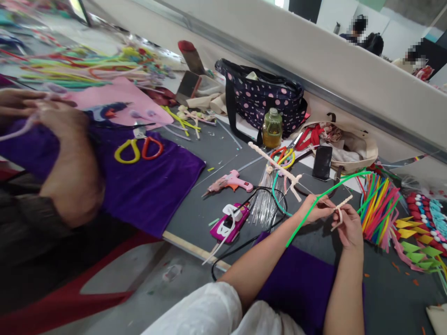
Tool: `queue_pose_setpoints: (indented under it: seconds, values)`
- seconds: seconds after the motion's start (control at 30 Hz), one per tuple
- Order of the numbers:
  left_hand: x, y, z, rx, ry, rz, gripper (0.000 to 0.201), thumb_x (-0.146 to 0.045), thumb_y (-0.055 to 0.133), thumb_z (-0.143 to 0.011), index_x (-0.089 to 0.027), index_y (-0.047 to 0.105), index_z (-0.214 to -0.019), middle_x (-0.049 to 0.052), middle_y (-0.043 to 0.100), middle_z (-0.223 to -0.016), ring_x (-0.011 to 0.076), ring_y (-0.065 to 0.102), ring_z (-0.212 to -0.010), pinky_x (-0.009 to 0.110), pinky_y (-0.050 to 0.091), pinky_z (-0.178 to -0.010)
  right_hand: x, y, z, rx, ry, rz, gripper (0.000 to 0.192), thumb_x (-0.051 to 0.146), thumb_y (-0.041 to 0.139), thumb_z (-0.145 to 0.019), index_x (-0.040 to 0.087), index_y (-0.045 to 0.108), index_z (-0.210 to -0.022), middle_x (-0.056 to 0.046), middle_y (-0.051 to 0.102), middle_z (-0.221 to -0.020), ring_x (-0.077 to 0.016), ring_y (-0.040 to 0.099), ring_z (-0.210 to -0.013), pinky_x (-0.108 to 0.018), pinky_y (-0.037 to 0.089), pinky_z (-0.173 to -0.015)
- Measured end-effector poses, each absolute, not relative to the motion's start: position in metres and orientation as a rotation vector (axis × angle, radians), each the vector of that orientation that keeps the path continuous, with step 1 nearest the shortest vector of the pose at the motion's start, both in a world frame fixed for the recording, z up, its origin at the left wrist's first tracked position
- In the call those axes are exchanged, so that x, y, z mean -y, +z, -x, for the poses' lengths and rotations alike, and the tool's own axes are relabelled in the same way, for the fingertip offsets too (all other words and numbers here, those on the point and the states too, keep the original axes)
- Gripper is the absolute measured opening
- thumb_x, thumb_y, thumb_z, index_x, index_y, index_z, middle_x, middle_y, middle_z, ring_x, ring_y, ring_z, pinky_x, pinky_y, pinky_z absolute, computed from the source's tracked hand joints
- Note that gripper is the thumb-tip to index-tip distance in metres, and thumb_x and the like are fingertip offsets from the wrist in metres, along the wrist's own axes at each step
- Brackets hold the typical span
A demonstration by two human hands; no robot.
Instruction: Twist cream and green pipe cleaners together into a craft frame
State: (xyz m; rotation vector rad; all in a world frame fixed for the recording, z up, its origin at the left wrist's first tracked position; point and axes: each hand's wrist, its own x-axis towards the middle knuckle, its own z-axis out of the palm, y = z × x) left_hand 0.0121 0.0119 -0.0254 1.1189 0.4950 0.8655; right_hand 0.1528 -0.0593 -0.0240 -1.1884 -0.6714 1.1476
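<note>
A: Starting close in, how far has the piece in the hands got?

B: Judging by its look, it's early. The left hand [316,209] and right hand [349,225] meet over the grey table [195,209], just past a purple cloth [300,284] lying under the forearms. Between them are a green pipe cleaner [324,193] and a short cream pipe cleaner [340,207]. The cream one crosses the green near the fingertips, and one end of it hangs down in a small hook. Whether it is already wound round, I can't tell. Most of the green stem is bare.

A: And the grip?

B: Both hands are closed in a pinch. The left pinches the green stem, which runs down past the wrist one way and arches up toward the bundle of coloured pipe cleaners [379,204] the other. The right pinches the cream piece, fingers curled round it.

A: What sits further out?

B: Just left, a pink glue gun [232,222] lying flat with a black cord, and another pink glue gun [230,181] beyond it. Behind the hands stand a longer cream stem with side branches [275,167], a dark phone [322,162] and a green bottle [272,128] beside a spotted bag [265,100]. Far left, another person's hand [52,111] holds a pale strand over a second purple cloth [146,181]
</note>
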Motion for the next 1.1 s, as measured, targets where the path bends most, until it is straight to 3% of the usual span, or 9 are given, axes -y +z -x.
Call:
queue_pose_setpoints:
  seconds: [0.43, 0.67, 0.9, 1.1]
  values:
    - [-0.010, -0.015, -0.010, -0.524, 0.997, -1.322, 0.024, -0.038, 0.072, -0.068, -0.015, 0.074, -0.073, 0.004, 0.061, -0.068, 0.0140, 0.056, -0.068, 0.023, 0.044, -0.063, 0.055, -0.020, -0.142, 0.675, 1.068, 1.225, 0.025, 0.032, 0.079, -0.063, 0.022, 0.065, -0.082, 0.002, 0.062, -0.070, -0.0107, 0.056, -0.054, -0.023, 0.048, -0.047]
    - [-0.010, -0.019, -0.010, -0.495, 0.993, -1.335, 0.029, -0.044, 0.071, -0.070, -0.015, 0.075, -0.076, 0.003, 0.059, -0.067, 0.0136, 0.054, -0.065, 0.023, 0.043, -0.062, 0.052, -0.020, -0.136, 0.698, 0.897, 1.256, 0.017, 0.029, 0.079, -0.064, 0.021, 0.068, -0.075, 0.001, 0.063, -0.077, -0.0116, 0.057, -0.061, -0.024, 0.049, -0.052]
    - [-0.014, -0.034, -0.015, -0.485, 0.990, -1.280, 0.033, -0.045, 0.074, -0.068, -0.013, 0.072, -0.076, 0.005, 0.060, -0.076, 0.0146, 0.057, -0.070, 0.024, 0.044, -0.066, 0.045, -0.026, -0.125, 0.791, 0.522, 1.223, 0.010, 0.025, 0.076, -0.066, 0.019, 0.068, -0.070, 0.000, 0.062, -0.077, -0.0146, 0.057, -0.072, -0.026, 0.048, -0.062]
    - [-0.018, -0.037, -0.015, -0.501, 0.975, -1.404, 0.038, -0.050, 0.072, -0.069, -0.013, 0.072, -0.077, 0.004, 0.057, -0.073, 0.0127, 0.052, -0.067, 0.022, 0.039, -0.062, 0.044, -0.028, -0.124, 0.699, 0.637, 1.204, 0.014, 0.027, 0.076, -0.066, 0.018, 0.067, -0.072, 0.000, 0.062, -0.077, -0.0146, 0.059, -0.071, -0.027, 0.050, -0.064]
